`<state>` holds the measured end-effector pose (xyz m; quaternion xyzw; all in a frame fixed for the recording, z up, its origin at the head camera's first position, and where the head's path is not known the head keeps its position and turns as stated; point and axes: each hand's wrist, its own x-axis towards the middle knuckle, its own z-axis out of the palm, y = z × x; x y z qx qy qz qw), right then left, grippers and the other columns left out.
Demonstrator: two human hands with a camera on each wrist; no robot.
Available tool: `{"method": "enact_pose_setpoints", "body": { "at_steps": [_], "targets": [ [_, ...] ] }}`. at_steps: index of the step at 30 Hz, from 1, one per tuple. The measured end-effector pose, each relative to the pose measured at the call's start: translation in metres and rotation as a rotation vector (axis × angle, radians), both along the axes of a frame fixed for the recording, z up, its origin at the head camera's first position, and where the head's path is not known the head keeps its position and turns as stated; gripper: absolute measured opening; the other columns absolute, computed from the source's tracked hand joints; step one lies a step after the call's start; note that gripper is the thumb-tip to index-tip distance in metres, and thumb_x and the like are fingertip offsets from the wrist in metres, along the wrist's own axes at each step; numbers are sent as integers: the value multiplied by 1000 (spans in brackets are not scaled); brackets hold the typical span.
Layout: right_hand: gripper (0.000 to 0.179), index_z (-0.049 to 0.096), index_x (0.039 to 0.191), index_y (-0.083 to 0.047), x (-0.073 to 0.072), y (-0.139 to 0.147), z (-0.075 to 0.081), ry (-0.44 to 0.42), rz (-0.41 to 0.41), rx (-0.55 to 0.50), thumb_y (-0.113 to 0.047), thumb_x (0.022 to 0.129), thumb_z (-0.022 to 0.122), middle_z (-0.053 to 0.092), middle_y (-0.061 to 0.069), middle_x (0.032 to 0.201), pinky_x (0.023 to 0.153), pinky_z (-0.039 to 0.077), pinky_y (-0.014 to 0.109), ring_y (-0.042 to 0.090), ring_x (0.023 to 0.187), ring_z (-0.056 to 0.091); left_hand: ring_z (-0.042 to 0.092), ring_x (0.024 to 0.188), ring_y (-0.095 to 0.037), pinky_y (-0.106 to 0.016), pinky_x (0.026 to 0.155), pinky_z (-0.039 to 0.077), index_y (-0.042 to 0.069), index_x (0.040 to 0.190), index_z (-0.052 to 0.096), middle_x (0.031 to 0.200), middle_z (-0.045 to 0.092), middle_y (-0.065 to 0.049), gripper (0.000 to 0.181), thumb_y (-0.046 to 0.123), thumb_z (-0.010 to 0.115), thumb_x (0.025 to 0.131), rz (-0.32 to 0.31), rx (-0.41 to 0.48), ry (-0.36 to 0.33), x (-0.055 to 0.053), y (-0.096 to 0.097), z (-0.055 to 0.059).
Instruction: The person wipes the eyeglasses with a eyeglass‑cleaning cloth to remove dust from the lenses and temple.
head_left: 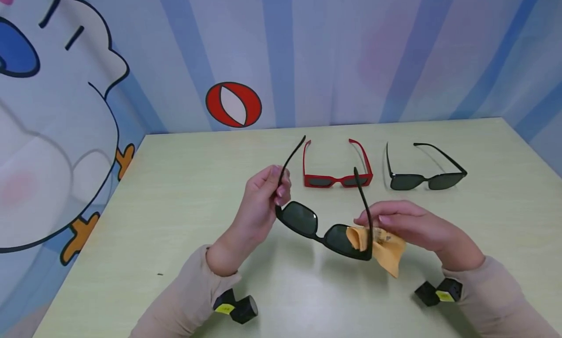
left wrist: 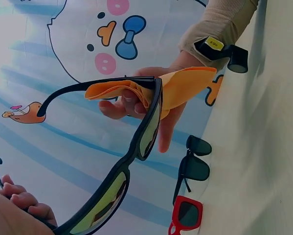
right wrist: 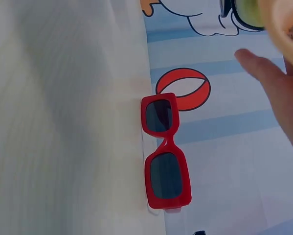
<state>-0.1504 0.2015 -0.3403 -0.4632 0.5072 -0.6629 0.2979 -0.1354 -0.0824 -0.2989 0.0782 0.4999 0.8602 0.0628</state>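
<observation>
Black sunglasses [head_left: 299,218] are held up above the table with both temples unfolded. My left hand [head_left: 262,201] grips them by one temple near the hinge, thumb against it. At the other end, my right hand [head_left: 423,229] pinches an orange cloth [head_left: 389,254] folded round the outer lens. From the left wrist view, the cloth [left wrist: 188,90] covers part of that lens and hangs past the frame, with fingertips showing among its folds. In the right wrist view, only part of my right hand [right wrist: 278,93] shows, next to a blurred edge of cloth.
Red sunglasses [head_left: 338,180] lie unfolded on the pale table [head_left: 197,172] beyond the hands. Another black pair [head_left: 428,181] lies to their right, temples pointing back. A striped blue backdrop [head_left: 316,55] with cartoon figures rises along the table's far edge.
</observation>
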Motion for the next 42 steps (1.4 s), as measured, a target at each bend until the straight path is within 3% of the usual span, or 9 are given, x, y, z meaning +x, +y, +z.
{"method": "enact_pose_setpoints", "body": {
  "at_steps": [7, 14, 20, 27, 30, 32, 35, 37, 42],
  "targets": [
    [73, 37, 138, 6, -3, -2, 1, 8, 249, -92, 31, 72, 15, 49, 11, 135, 97, 40, 27, 17, 121, 49, 35, 56, -9, -19, 53, 27, 10, 75, 55, 62, 41, 1, 33, 10, 36, 102, 16, 16, 10, -2, -2, -1],
    [79, 37, 138, 4, -6, -7, -2, 18, 321, -124, 31, 68, 13, 52, 9, 132, 99, 37, 27, 15, 117, 51, 34, 55, -9, -19, 52, 26, 10, 75, 55, 62, 40, 1, 34, 10, 35, 102, 28, 33, -5, -2, -3, 0],
    [68, 45, 134, -3, -1, -7, 1, -17, 280, 41, 30, 78, 29, 57, 6, 127, 94, 41, 26, 12, 109, 56, 34, 55, -9, -18, 52, 26, 10, 75, 55, 61, 41, 0, 33, 10, 36, 102, 26, 34, -11, -1, -3, 1],
    [63, 52, 131, -7, -1, -15, 0, 278, 201, 82, 18, 74, 62, 62, 1, 119, 105, 31, 30, 14, 120, 49, 34, 55, -9, -19, 52, 26, 9, 74, 55, 61, 41, 0, 32, 9, 37, 101, 36, 25, -1, -1, -1, 0],
    [51, 58, 122, -1, -3, -20, -4, 355, 143, 27, 13, 74, 68, 68, 8, 95, 107, 28, 34, 18, 102, 61, 35, 56, -9, -19, 52, 26, 9, 75, 55, 61, 41, 0, 32, 8, 37, 101, 29, 29, 1, 0, -1, 0],
    [45, 61, 115, 0, -3, -22, -5, 349, 100, 1, 13, 73, 69, 66, 11, 76, 109, 25, 35, 18, 81, 65, 35, 56, -9, -19, 52, 27, 10, 75, 55, 61, 41, 0, 32, 8, 37, 101, 23, 29, -2, 0, -1, 0],
    [41, 63, 112, 1, -2, -24, -6, 318, 70, -42, 14, 74, 69, 59, 12, 63, 109, 24, 36, 20, 56, 56, 35, 56, -9, -19, 52, 27, 10, 75, 55, 61, 41, 1, 32, 9, 37, 101, 23, 24, -7, -1, -2, -1],
    [40, 63, 113, -1, 0, -23, -4, 279, 48, -43, 12, 75, 69, 61, 12, 67, 109, 25, 36, 19, 62, 60, 35, 55, -9, -19, 52, 27, 10, 75, 55, 61, 41, 1, 32, 10, 37, 101, 28, 18, -12, -1, -3, -1],
    [27, 65, 102, -7, 8, -20, 2, 132, -97, 70, 1, 77, 72, 67, 4, 88, 104, 33, 30, 21, 104, 61, 35, 55, -10, -18, 52, 28, 9, 77, 55, 62, 41, 1, 31, 10, 37, 101, 34, 16, -26, -1, -6, -1]
  ]
}}
